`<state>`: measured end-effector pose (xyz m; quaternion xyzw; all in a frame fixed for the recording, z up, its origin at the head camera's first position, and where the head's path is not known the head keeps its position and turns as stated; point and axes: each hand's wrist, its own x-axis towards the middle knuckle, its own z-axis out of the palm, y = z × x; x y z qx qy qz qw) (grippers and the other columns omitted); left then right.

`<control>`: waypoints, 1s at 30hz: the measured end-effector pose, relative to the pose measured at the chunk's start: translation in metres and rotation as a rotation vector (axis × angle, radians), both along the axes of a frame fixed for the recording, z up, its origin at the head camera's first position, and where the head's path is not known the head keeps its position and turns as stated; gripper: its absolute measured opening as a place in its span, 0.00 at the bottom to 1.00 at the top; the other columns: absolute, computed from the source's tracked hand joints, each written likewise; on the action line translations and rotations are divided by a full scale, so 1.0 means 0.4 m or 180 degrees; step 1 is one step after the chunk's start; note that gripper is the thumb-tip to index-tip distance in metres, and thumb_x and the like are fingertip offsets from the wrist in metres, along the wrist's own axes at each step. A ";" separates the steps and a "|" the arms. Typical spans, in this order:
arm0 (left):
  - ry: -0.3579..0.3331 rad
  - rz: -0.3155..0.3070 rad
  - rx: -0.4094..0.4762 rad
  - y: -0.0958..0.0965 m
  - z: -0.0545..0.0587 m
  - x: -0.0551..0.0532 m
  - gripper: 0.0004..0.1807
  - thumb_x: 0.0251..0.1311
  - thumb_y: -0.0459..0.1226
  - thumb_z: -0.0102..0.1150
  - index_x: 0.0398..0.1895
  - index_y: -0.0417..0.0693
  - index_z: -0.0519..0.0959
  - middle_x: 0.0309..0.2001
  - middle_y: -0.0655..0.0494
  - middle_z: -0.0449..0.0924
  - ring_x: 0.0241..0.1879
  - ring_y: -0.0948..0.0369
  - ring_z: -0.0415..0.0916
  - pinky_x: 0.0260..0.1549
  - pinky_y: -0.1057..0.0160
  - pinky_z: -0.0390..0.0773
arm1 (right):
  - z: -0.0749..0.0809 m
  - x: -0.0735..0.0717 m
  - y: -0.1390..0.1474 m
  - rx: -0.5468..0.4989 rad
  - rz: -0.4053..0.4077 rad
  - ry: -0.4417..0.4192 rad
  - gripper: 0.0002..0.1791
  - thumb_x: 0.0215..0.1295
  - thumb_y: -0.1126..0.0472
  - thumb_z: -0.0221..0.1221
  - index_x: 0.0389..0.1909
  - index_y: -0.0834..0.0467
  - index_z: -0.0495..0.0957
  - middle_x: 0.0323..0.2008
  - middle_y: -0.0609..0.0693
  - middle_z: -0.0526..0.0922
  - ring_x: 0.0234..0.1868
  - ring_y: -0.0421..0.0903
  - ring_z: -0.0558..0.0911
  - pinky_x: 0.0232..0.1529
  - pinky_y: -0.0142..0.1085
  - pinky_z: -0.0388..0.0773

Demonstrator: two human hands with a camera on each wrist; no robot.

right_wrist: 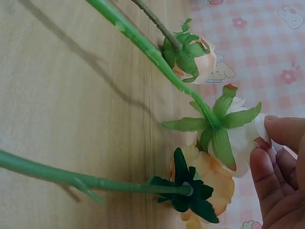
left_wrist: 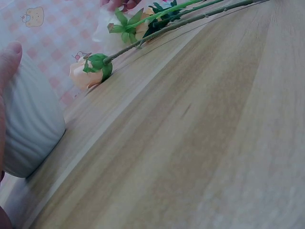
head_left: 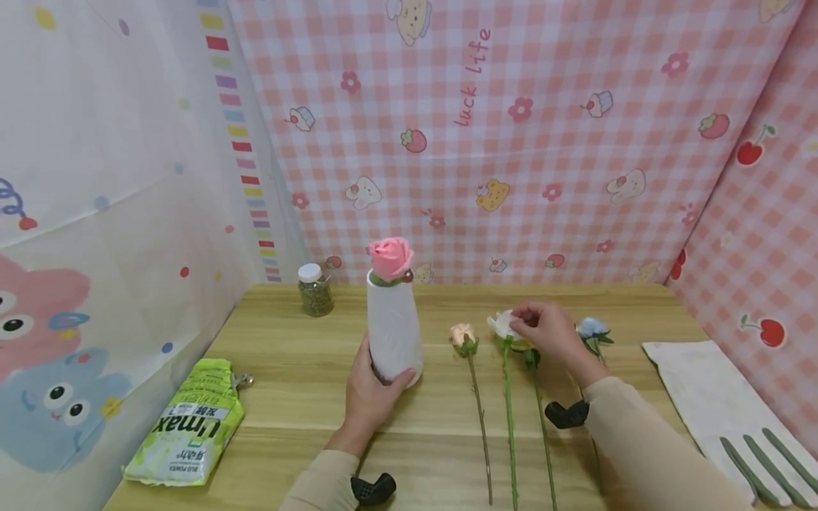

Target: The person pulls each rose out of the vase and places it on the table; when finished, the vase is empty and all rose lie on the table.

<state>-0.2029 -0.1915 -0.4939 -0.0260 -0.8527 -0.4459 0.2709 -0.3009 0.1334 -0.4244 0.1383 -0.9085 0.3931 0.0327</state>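
My left hand (head_left: pixel 373 394) grips a white ribbed vase (head_left: pixel 394 326) round its lower part, thumb across the front. A pink rose (head_left: pixel 391 258) sits in the vase's mouth. To the right, my right hand (head_left: pixel 554 339) pinches the petals of a white artificial flower (right_wrist: pixel 240 138) between thumb and fingers. Its bright green stem (head_left: pixel 510 419) runs toward the near side of the table. A peach rose (head_left: pixel 463 336) lies to its left. Just right of it, an orange-yellow flower (right_wrist: pixel 209 176) is partly hidden behind the hand in the head view.
A blue flower (head_left: pixel 593 328) lies beyond the right wrist. At the back left stands a white-lidded jar (head_left: pixel 316 294) of greenish bits. A green-and-white bag (head_left: pixel 192 422) lies at the left. On the right is a white cloth (head_left: pixel 709 390) with dark green stripes.
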 end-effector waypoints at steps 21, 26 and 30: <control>0.0145 -0.0010 0.0007 0.000 -0.004 0.000 0.52 0.45 0.58 0.72 0.72 0.55 0.58 0.58 0.52 0.72 0.54 0.54 0.73 0.50 0.50 0.72 | 0.224 0.113 -0.095 -0.0495 0.0445 0.0802 0.11 0.65 0.52 0.62 0.43 0.53 0.82 0.35 0.47 0.84 0.34 0.43 0.82 0.33 0.36 0.79; 0.0113 -0.0030 0.0020 -0.001 -0.008 -0.004 0.51 0.44 0.60 0.70 0.72 0.56 0.58 0.59 0.53 0.72 0.55 0.56 0.72 0.52 0.52 0.71 | 0.320 0.187 -0.174 -0.0849 0.0884 0.0943 0.09 0.63 0.61 0.63 0.43 0.59 0.82 0.37 0.49 0.84 0.36 0.43 0.81 0.37 0.35 0.79; 0.0118 -0.0021 0.0024 0.000 -0.009 -0.005 0.52 0.44 0.60 0.70 0.72 0.55 0.58 0.58 0.54 0.72 0.55 0.57 0.72 0.51 0.52 0.71 | 0.356 0.217 -0.231 -0.0941 0.1253 0.1142 0.11 0.61 0.62 0.65 0.45 0.58 0.82 0.39 0.47 0.84 0.37 0.42 0.81 0.38 0.36 0.79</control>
